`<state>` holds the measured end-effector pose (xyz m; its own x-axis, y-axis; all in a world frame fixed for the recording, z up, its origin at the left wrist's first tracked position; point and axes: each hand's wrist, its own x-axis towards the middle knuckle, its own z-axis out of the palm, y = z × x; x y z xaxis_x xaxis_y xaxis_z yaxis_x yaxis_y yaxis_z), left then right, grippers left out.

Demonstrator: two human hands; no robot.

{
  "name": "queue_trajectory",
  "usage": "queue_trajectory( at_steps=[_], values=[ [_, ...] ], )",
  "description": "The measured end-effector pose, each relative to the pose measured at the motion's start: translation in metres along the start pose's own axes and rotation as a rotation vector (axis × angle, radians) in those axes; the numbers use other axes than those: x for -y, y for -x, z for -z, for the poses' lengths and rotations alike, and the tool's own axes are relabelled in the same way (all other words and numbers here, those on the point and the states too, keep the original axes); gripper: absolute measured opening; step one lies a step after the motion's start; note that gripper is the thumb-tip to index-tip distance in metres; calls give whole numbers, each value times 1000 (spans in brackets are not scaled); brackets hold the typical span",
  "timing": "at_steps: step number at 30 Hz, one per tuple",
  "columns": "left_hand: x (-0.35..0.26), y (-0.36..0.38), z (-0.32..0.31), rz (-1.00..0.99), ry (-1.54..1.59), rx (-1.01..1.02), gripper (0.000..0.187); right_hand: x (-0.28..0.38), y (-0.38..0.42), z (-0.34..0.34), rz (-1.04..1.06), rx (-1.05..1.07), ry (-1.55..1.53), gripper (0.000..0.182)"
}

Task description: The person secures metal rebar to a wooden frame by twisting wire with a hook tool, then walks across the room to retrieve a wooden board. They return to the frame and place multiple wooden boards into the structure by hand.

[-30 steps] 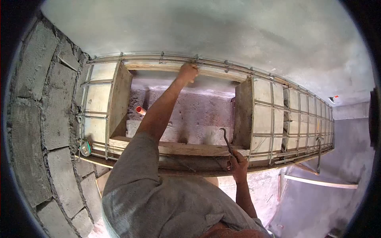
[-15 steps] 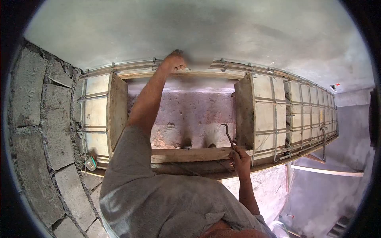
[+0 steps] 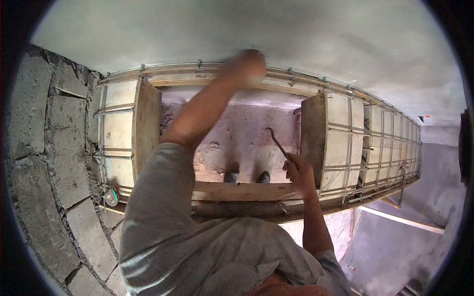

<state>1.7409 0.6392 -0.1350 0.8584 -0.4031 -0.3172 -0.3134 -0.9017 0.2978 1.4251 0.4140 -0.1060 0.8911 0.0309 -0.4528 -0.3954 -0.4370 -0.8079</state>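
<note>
My right hand (image 3: 300, 173) is closed around the lower end of a thin hooked metal rod (image 3: 278, 142), which looks like a rebar tying hook. Its curved tip points up and away over the opening. My left hand (image 3: 249, 68) is stretched out to the steel bars (image 3: 217, 68) along the far edge, beside the plastered wall. Motion smears its fingers, so what it holds, if anything, is hidden. Between the hands lies a rectangular opening framed by boards, with the near plank (image 3: 247, 192) just below my right hand.
Tied rebar (image 3: 350, 123) lies over pale panels to the right and left. A tape measure (image 3: 111, 197) rests at the near left corner, next to a block wall (image 3: 66, 143). What looks like a hammer (image 3: 402, 180) hangs at the right. My shoe tips (image 3: 264, 177) show below.
My left hand has moved right along the far bars and is now blurred. My right hand has risen slightly, and the hook has swung left and up.
</note>
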Motion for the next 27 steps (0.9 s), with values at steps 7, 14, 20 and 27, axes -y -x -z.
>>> queue_trajectory(
  at_steps=[7,14,20,27],
  values=[
    [-6,-6,-7,98,14,-169,30,30,-64,-9,35,-24,-19,36],
    [27,-24,8,204,604,212,11,40,-106,-37,279,-41,176,38],
    [26,-19,1,324,946,248,21,33,-121,-63,194,15,24,38],
    [11,-16,9,282,729,165,16,42,-139,-77,241,-94,74,34]
  ],
)
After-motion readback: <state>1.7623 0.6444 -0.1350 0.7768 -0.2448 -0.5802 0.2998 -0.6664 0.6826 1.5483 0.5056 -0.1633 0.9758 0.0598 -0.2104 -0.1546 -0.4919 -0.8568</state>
